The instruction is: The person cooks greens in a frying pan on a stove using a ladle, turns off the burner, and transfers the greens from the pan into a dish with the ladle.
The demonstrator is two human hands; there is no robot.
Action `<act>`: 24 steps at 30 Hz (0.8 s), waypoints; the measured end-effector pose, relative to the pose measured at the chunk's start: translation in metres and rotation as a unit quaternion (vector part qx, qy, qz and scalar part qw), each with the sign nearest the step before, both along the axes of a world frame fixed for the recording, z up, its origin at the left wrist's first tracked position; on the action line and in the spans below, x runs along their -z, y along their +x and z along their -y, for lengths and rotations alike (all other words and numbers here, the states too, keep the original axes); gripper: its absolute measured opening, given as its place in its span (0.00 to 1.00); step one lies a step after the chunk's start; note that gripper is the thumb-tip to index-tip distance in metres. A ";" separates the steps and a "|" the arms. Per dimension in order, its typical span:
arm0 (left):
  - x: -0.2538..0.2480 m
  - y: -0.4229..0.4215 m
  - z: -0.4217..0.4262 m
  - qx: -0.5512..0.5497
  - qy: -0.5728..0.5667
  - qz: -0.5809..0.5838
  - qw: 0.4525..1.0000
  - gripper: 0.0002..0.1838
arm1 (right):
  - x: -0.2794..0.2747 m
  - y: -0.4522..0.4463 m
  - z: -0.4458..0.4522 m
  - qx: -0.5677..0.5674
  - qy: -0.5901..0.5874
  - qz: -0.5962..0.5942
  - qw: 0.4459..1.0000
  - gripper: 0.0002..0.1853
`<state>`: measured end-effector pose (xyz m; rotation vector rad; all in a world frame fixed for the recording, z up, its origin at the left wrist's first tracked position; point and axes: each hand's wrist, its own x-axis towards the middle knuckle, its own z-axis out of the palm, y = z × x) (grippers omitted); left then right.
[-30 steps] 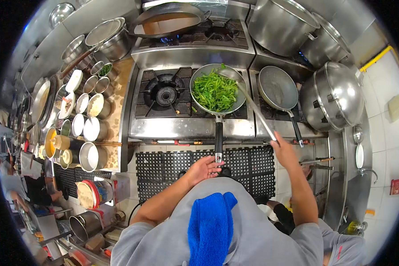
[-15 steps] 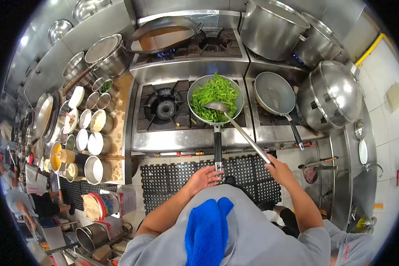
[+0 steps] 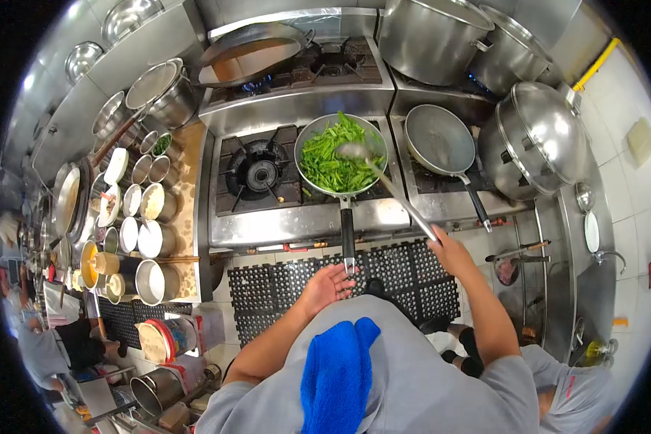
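Observation:
Chopped leafy greens fill a grey frying pan on the front burner. My right hand is wrapped round the long handle of a steel ladle. The ladle's bowl, smeared by motion, is over the greens; whether it touches them I cannot tell. Beside the tip of the pan's black handle is my left hand, open, palm up and fingers apart. It does not grip the handle.
A second frying pan sits on the right burner, its handle jutting forward. Behind stand a wok of brown liquid over a flame and large pots. Seasoning containers crowd the left counter. Another person is at lower right.
The ladle's bowl has moved toward the far side of the pan, and the greens have shifted under it. My left hand stays open by the pan handle. The whole view has shifted slightly.

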<state>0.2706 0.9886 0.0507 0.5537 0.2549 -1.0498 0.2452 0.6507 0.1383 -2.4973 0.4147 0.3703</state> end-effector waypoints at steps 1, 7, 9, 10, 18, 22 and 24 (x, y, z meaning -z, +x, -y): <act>0.004 -0.001 0.000 0.002 0.001 -0.003 1.000 0.23 | 0.001 0.013 -0.011 0.032 0.001 0.011 0.999 0.25; 0.002 0.003 -0.001 0.011 -0.011 0.012 1.000 0.23 | 0.012 -0.009 -0.021 -0.020 -0.008 0.017 1.000 0.27; 0.001 0.000 0.000 0.007 0.002 0.006 1.000 0.23 | 0.003 -0.008 -0.013 -0.040 0.008 0.020 0.999 0.27; 0.001 -0.001 0.000 -0.003 0.006 0.003 1.000 0.23 | -0.001 0.002 -0.012 -0.050 -0.056 0.042 0.996 0.27; 0.004 -0.001 0.001 -0.017 0.005 0.006 1.000 0.22 | 0.011 0.042 0.006 -0.018 -0.165 0.115 0.979 0.25; 0.000 -0.001 -0.002 -0.014 -0.013 0.014 1.000 0.24 | 0.017 -0.032 -0.025 0.014 -0.059 0.028 0.998 0.25; 0.001 -0.002 -0.004 -0.025 -0.016 -0.007 1.000 0.24 | 0.001 -0.040 -0.047 0.028 0.033 0.063 0.997 0.24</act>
